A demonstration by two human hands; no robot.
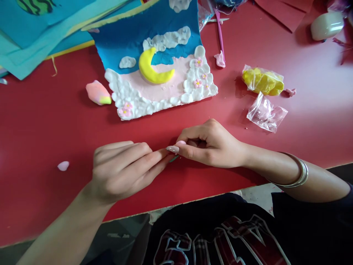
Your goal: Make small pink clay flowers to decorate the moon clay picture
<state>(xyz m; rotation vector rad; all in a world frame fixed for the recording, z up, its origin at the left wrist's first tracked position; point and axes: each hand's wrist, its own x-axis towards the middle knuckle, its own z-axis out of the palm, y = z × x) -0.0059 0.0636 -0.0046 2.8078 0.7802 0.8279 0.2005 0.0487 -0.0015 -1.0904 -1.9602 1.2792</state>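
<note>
My right hand (212, 145), fingers curled, pinches a small pink clay piece (181, 142) between thumb and index finger. My left hand (124, 169) meets it from the left, its fingers pressed together at the piece; whether they grip it is hidden. Something green (174, 158) shows just under the fingertips. Beyond the hands lies a blue and pink clay picture (165, 88) with a yellow moon (151, 70), white clouds and small pink flowers. A loose pink clay bit (63, 166) rests left of my left hand.
On the red table (82, 132), a pink and yellow clay lump (98, 92) lies left of the picture. Bagged yellow clay (263, 81) and bagged pink clay (266, 112) are at the right. A pink tool (220, 35), blue sheets (33, 36) and a whitish container (327, 26) lie farther back.
</note>
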